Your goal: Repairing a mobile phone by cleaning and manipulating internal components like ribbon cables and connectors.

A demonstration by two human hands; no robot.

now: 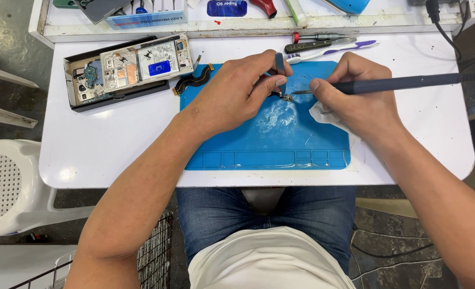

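from my remote seat i saw the white surface (pixel 87 150) carrying a blue work mat (pixel 264 144), an opened phone (pixel 125 69) lying well apart at the far left. my left hand (pixel 237 91) pinched grey tweezers (pixel 280 72), tips down on a tiny metal part (pixel 287 98) between both hands. my right hand (pixel 355 99) gripped a soldering iron (pixel 387 84); its long axis ran left-right, tip pointing left, touching the part.
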